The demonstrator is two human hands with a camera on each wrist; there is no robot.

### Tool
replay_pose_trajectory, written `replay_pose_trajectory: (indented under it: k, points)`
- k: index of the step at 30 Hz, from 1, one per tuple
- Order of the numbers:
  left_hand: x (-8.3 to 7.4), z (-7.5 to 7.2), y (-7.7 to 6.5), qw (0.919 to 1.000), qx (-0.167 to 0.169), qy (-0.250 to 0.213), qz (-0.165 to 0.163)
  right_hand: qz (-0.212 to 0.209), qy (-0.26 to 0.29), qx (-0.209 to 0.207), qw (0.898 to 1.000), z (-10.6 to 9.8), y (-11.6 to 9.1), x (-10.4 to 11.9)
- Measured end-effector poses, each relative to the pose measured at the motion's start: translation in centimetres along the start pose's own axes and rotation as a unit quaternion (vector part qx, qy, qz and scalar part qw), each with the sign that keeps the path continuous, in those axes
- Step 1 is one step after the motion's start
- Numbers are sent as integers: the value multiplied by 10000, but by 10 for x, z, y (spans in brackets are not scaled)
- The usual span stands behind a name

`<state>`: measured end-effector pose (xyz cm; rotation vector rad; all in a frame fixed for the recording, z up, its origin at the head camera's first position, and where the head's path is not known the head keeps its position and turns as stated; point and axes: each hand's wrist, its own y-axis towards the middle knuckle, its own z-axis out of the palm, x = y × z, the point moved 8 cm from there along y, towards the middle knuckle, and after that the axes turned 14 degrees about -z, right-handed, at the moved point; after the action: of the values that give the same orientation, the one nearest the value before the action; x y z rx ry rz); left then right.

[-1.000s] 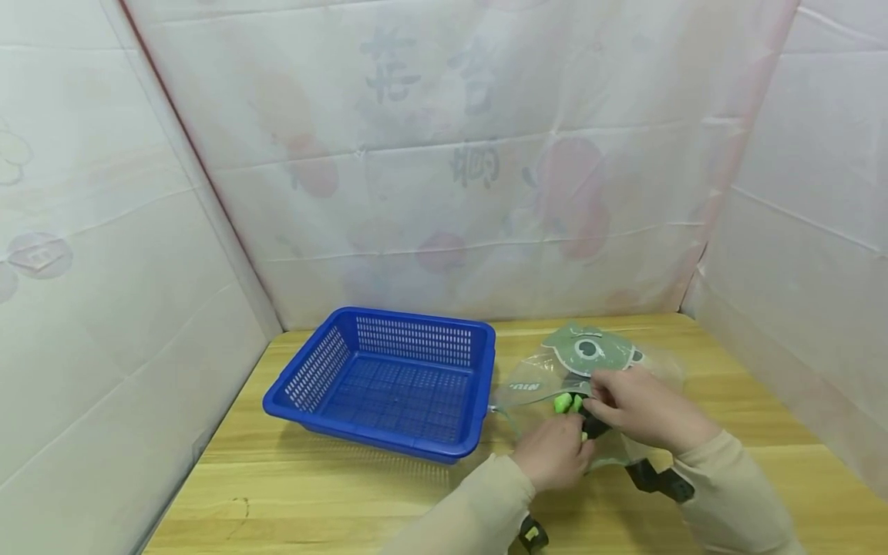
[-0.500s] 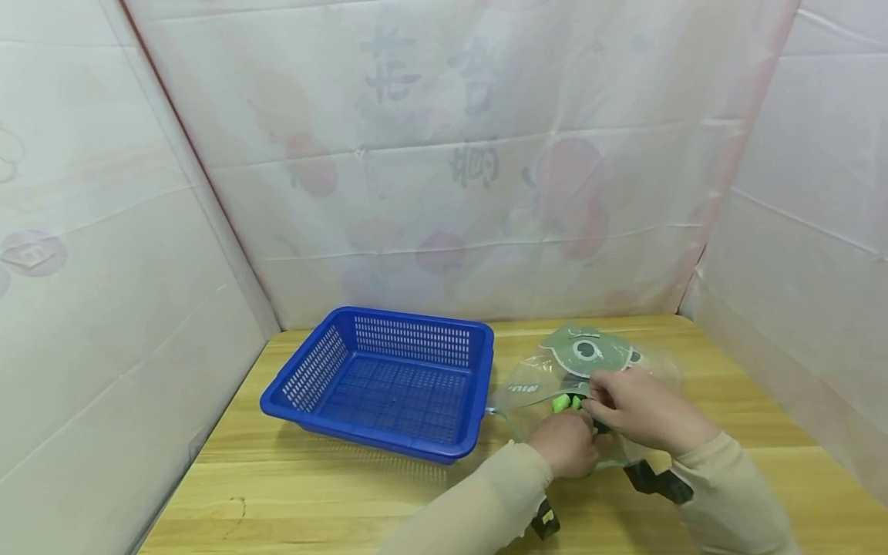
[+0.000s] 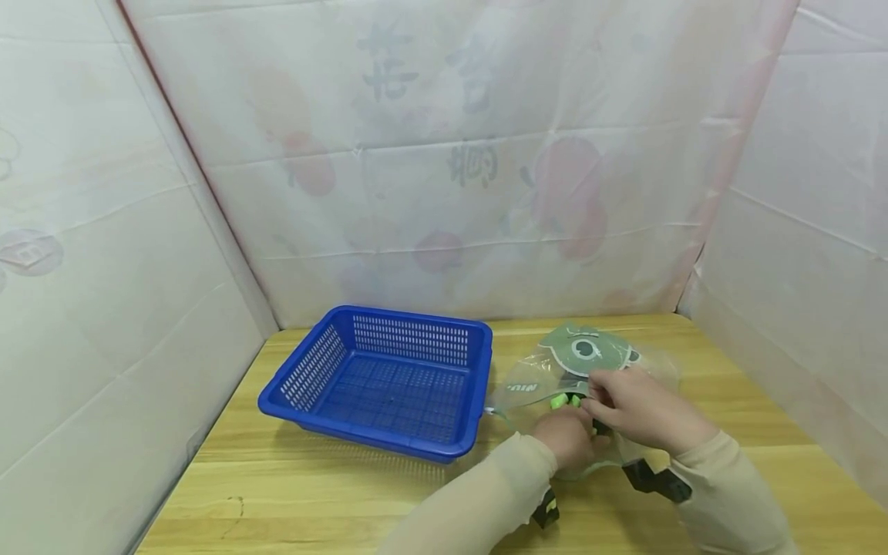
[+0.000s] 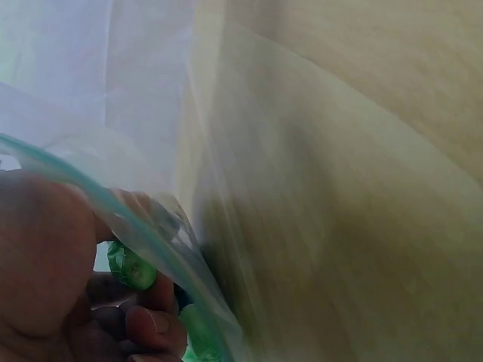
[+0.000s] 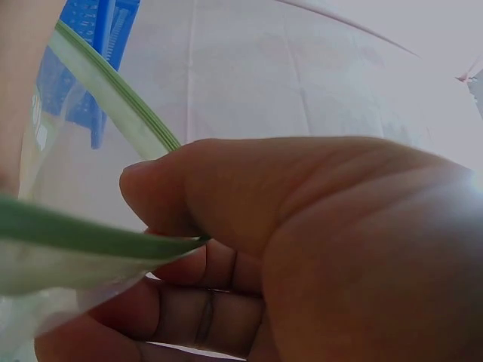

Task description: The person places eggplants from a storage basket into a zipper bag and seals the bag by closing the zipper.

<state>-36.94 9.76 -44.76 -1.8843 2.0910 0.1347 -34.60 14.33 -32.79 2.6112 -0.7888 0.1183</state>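
Note:
A clear zip bag (image 3: pixel 530 379) with a green cartoon face printed on it lies at the right of the table. Its mouth faces the person. My right hand (image 3: pixel 641 408) pinches the bag's rim near the opening; in the right wrist view the thumb presses the green zip strip (image 5: pixel 90 235). My left hand (image 3: pixel 569 438) is inside the bag's mouth. In the left wrist view its fingers curl about a small green candy (image 4: pixel 132 265) in shiny wrapping. Another green piece (image 4: pixel 200 332) shows below, beside the fingertips. Bright green pieces (image 3: pixel 559 401) lie just beyond the left hand.
A blue plastic basket (image 3: pixel 378 447) with slotted walls stands left of the bag, with nothing in it. Wood-grain table (image 3: pixel 312 509) extends in front. Printed white cloth walls (image 3: pixel 416 216) close off the back and both sides.
My left hand has moved right and farther into the bag, covering more of its opening. The right hand keeps its pinch on the rim. The basket has not visibly moved on the table.

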Motion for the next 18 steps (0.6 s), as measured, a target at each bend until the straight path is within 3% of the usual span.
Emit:
replay_pose_trajectory:
  k: [8,18]
  points:
    - [-1,0,1,9999,-51,97,-64,18,7,-17,10000,-1,0,0]
    - [1,-3,1,9992,-365,151,-47,75,-43,13,10000,-1,0,-2]
